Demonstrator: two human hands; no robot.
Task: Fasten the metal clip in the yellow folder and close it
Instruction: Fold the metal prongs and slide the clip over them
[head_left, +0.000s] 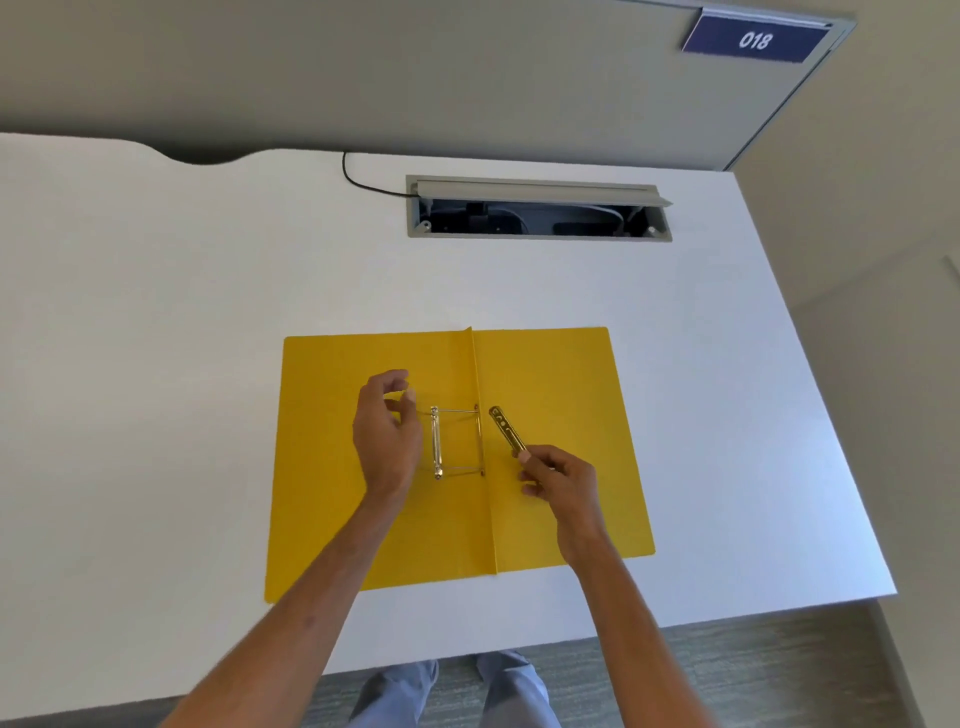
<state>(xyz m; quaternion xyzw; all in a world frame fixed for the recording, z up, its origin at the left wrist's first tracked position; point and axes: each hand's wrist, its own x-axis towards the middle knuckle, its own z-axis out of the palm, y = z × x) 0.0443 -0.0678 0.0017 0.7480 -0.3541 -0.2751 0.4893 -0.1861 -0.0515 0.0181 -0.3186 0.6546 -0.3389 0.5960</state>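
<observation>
1. I see the yellow folder (550, 441) lying open and flat on the white table (182, 338), spread out in front of me with its spine fold running away from me down the middle.
2. The metal clip (457, 441) sits on the left half of the folder, just beside the fold. Its two thin prongs run sideways from the fold to a narrow bar that lies along the folder.
3. My left hand (387, 436) hangs over the left half, right next to the clip's bar. The fingers are curled with thumb and fingertips drawn near each other, and I cannot tell whether they pinch anything; the hand does not seem to clasp the clip.
4. My right hand (558, 478) is over the right half of the folder. Its thumb and fingers are pinched on the near end of a separate metal strip (506, 428), which slants up and to the left toward the fold.
5. The strip has small holes along its length, and its far end is just beside the fold, near the upper prong.
6. Farther back, the table has an open cable tray (540, 208) with a black cable (363, 184) running out of it.
</observation>
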